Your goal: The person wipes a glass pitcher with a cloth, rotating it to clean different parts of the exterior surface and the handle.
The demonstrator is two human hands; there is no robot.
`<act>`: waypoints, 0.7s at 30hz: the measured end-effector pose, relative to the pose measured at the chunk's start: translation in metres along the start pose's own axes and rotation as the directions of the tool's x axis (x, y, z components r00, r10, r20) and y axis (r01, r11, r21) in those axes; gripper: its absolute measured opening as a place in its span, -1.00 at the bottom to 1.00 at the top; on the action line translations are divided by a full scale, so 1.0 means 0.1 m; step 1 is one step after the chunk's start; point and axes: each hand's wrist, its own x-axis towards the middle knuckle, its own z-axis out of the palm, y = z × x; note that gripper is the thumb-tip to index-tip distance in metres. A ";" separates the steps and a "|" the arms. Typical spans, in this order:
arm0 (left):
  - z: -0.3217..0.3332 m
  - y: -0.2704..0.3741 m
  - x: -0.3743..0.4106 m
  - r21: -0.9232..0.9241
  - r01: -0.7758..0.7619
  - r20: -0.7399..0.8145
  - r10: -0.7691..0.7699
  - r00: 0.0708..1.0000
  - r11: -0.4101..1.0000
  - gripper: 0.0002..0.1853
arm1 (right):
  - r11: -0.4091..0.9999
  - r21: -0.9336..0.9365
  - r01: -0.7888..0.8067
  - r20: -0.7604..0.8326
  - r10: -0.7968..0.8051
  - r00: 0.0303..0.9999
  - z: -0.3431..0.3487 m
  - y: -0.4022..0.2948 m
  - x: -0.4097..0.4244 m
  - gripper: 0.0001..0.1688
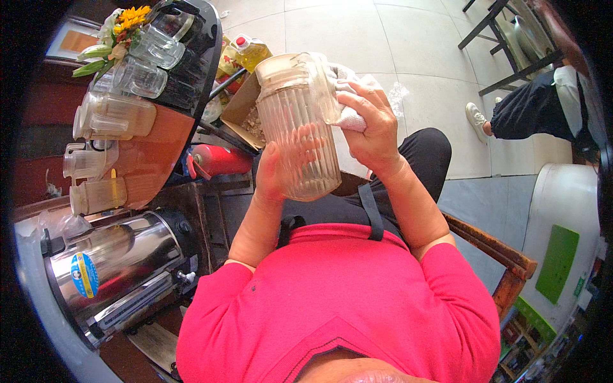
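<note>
A clear ribbed plastic pitcher [306, 139] with a pale lid [278, 67] is raised in front of me, above my lap. My left hand [273, 174] grips its lower left side; the fingers behind it show through the wall. At the pitcher's handle [322, 91] is my right hand [371, 119], with a white cloth [352, 119] bunched in its fingers against the handle. Part of the cloth is hidden behind the hand and handle.
Glass mugs [158, 45], plastic pitchers [139, 112] and flowers [131, 19] crowd the table at left. Below are a steel water boiler [119, 258] and a red fire extinguisher [222, 160]. A cardboard box [239, 107] and an oil bottle [254, 55] stand beyond. Another person's leg [527, 107] is at right.
</note>
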 end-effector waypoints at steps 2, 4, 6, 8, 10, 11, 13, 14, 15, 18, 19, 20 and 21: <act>-0.02 -0.05 -0.02 -0.063 -0.037 -0.006 0.036 0.999 0.997 -0.26 | 0.998 0.058 0.020 0.051 -0.023 0.998 0.01 0.00 -0.02 -0.69; -0.03 -0.07 -0.03 -0.069 -0.066 -0.038 0.064 0.997 0.995 -0.28 | 0.994 0.100 0.042 0.101 -0.052 0.994 -0.01 -0.01 -0.02 -0.75; -0.01 -0.06 -0.05 -0.014 -0.088 -0.096 0.087 0.992 0.996 -0.29 | 0.993 0.108 0.045 0.139 -0.060 0.988 -0.04 -0.02 -0.05 -0.76; 0.01 -0.06 -0.06 0.002 -0.124 -0.112 0.123 0.986 0.992 -0.31 | 0.990 0.137 0.031 0.145 -0.051 0.988 -0.03 -0.03 -0.09 -0.78; 0.07 -0.05 -0.01 0.006 -0.138 -0.155 0.138 0.978 0.990 -0.32 | 0.988 0.141 0.062 0.185 -0.088 0.979 -0.03 -0.07 -0.16 -0.79; 0.11 -0.02 0.05 0.003 -0.136 -0.193 0.134 0.972 0.991 -0.32 | 0.987 0.143 0.077 0.205 -0.106 0.973 -0.03 -0.10 -0.19 -0.79; 0.14 -0.01 0.06 -0.005 -0.133 -0.246 0.128 0.961 0.991 -0.34 | 0.987 0.130 0.092 0.221 -0.119 0.968 -0.04 -0.20 -0.23 -0.76; 0.12 -0.01 0.03 -0.011 -0.133 -0.261 0.126 0.957 0.991 -0.35 | 0.986 0.139 0.087 0.232 -0.118 0.965 -0.05 -0.22 -0.24 -0.73; 0.13 0.00 0.01 -0.018 -0.132 -0.280 0.122 0.952 0.991 -0.37 | 0.986 0.149 0.078 0.245 -0.113 0.963 -0.06 -0.25 -0.25 -0.69; 0.24 -0.01 0.05 0.217 -0.213 -0.303 0.273 0.913 0.953 -0.38 | 0.988 0.109 0.110 0.224 -0.132 0.966 -0.08 -0.38 -0.21 -0.69; 0.21 -0.01 0.06 0.231 -0.236 -0.284 0.297 0.912 0.944 -0.37 | 0.990 0.095 0.106 0.231 -0.126 0.965 -0.08 -0.42 -0.21 -0.69; 0.15 0.00 0.07 0.245 -0.259 -0.265 0.321 0.909 0.934 -0.36 | 0.991 0.081 0.103 0.239 -0.119 0.964 -0.08 -0.47 -0.21 -0.68; 0.15 0.00 0.09 0.256 -0.282 -0.243 0.344 0.907 0.925 -0.34 | 0.993 0.064 0.100 0.246 -0.113 0.963 -0.08 -0.50 -0.21 -0.68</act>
